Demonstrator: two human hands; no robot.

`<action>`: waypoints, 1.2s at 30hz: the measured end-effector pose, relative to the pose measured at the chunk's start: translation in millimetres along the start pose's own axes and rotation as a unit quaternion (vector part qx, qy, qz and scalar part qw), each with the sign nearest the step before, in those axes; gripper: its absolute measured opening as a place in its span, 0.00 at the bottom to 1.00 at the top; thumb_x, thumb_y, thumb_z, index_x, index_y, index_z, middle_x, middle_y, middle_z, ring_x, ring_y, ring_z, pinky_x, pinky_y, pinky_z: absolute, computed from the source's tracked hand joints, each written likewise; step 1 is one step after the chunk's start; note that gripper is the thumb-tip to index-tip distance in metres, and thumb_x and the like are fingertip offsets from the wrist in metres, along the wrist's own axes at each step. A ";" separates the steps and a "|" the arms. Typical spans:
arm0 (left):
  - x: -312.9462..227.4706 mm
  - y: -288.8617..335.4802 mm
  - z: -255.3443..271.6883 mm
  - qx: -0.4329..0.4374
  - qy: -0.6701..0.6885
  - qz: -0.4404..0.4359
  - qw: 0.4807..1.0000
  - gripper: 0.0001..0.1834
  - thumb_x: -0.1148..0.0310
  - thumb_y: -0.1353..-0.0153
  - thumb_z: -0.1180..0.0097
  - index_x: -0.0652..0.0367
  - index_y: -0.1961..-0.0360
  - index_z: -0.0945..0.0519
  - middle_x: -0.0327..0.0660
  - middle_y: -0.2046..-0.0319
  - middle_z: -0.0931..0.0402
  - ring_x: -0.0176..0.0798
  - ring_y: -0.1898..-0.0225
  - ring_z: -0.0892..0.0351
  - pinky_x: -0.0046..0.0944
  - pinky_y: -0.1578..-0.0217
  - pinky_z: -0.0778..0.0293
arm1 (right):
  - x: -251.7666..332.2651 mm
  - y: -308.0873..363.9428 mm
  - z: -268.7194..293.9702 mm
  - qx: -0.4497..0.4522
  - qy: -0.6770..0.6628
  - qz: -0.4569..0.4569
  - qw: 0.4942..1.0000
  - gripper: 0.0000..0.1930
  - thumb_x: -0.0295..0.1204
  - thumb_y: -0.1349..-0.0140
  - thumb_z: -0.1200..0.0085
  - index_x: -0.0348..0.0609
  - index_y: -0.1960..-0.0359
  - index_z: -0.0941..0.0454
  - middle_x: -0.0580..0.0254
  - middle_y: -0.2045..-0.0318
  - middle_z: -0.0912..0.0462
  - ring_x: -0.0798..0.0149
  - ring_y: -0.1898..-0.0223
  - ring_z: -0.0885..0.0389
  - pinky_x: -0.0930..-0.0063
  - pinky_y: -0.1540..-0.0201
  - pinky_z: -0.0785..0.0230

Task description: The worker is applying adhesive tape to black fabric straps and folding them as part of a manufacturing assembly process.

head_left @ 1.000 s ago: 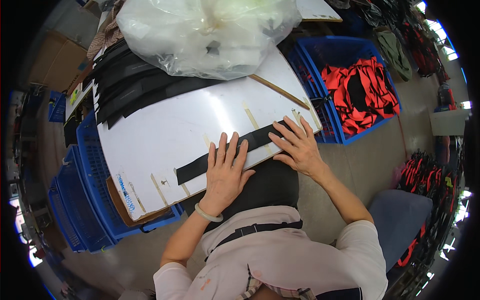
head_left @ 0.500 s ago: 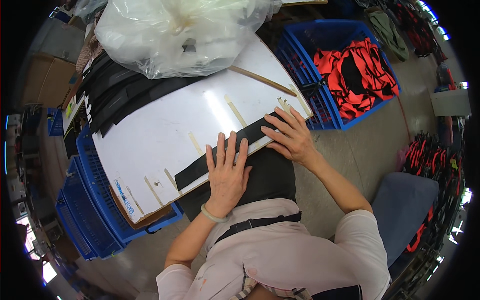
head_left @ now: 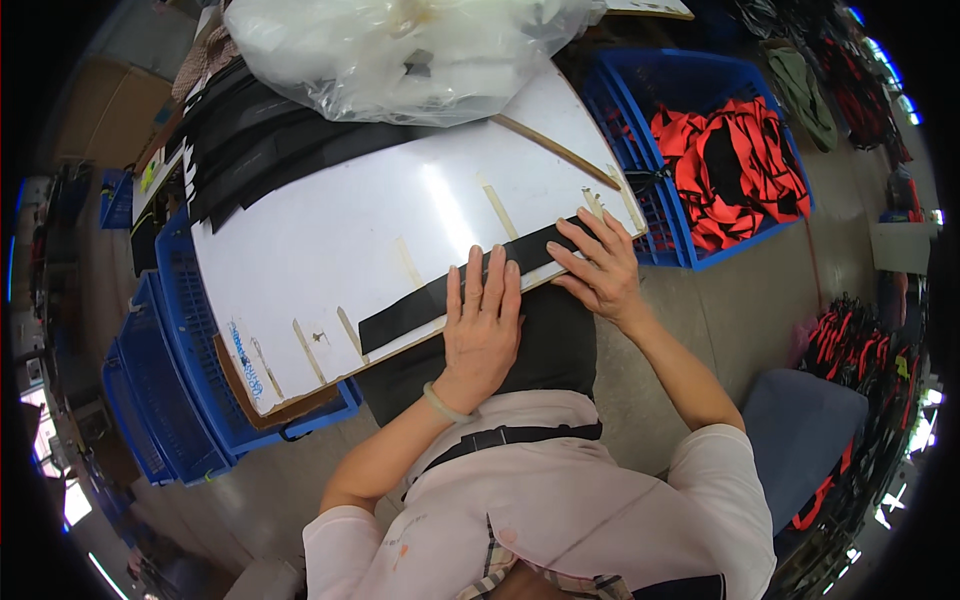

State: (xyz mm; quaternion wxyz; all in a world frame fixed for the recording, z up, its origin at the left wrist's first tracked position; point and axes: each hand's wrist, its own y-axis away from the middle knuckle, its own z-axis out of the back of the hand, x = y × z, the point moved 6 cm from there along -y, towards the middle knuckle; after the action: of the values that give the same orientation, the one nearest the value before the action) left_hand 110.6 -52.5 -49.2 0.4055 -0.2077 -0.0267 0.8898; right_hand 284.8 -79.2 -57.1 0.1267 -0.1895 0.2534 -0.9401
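Observation:
A long black fabric strip (head_left: 400, 313) lies flat along the near edge of the white board (head_left: 330, 240). My left hand (head_left: 482, 325) rests on its middle, palm down, with the fingers stretched out across the strip. Near the strip's right end, my right hand (head_left: 600, 265) presses down with spread fingers, its thumb by the board's edge. Neither hand is wrapped around anything. Short pieces of beige tape (head_left: 497, 208) are stuck on the board beyond the strip.
A stack of black fabric pieces (head_left: 270, 150) covers the board's far left. A big clear plastic bag (head_left: 400, 60) sits at the back, beside a wooden stick (head_left: 560, 152). At right stands a blue basket (head_left: 690, 240) holding red-and-black straps (head_left: 740, 180); more blue baskets (head_left: 165, 390) stand left.
My left hand has slid to the right along the strip, leaving more of its left part uncovered. The right hand stays near the right end. The whole view has shifted slightly.

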 end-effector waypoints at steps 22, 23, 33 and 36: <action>1.2 2.9 -3.2 -0.045 -0.037 -0.031 0.998 0.35 0.76 0.48 0.41 0.68 0.37 0.35 0.53 0.33 0.40 0.55 0.29 0.45 0.58 0.32 0.50 | 1.4 -0.1 1.8 0.010 0.006 0.002 1.000 0.21 0.39 0.47 0.35 0.57 0.49 0.18 0.65 0.43 0.22 0.56 0.36 0.31 0.55 0.32 0.46; 1.5 2.5 -3.1 -0.044 -0.028 -0.030 0.998 0.36 0.76 0.50 0.40 0.68 0.37 0.35 0.53 0.33 0.41 0.56 0.29 0.45 0.59 0.32 0.50 | 1.3 0.1 1.7 0.009 0.005 0.003 1.000 0.21 0.39 0.47 0.35 0.57 0.49 0.18 0.65 0.43 0.22 0.56 0.36 0.31 0.55 0.32 0.46; 2.6 1.9 -1.4 -0.031 -0.037 -0.034 0.998 0.35 0.75 0.48 0.41 0.67 0.37 0.36 0.53 0.32 0.42 0.56 0.29 0.46 0.59 0.32 0.50 | 1.6 -0.9 0.1 0.011 0.008 -0.002 1.000 0.20 0.40 0.46 0.36 0.56 0.50 0.17 0.64 0.43 0.22 0.55 0.37 0.30 0.55 0.33 0.47; 2.5 2.6 1.0 -0.024 -0.049 -0.034 0.998 0.33 0.74 0.45 0.43 0.67 0.37 0.35 0.52 0.32 0.42 0.56 0.29 0.46 0.58 0.32 0.49 | 3.5 -4.1 0.3 0.017 0.007 -0.002 1.000 0.20 0.39 0.46 0.37 0.54 0.50 0.17 0.63 0.43 0.22 0.54 0.37 0.30 0.54 0.33 0.47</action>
State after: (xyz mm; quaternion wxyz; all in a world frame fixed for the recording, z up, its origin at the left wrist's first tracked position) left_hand 106.9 -52.3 -49.7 0.4286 -0.1728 -0.0749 0.8837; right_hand 281.2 -77.1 -53.7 0.1260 -0.1816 0.2381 -0.9458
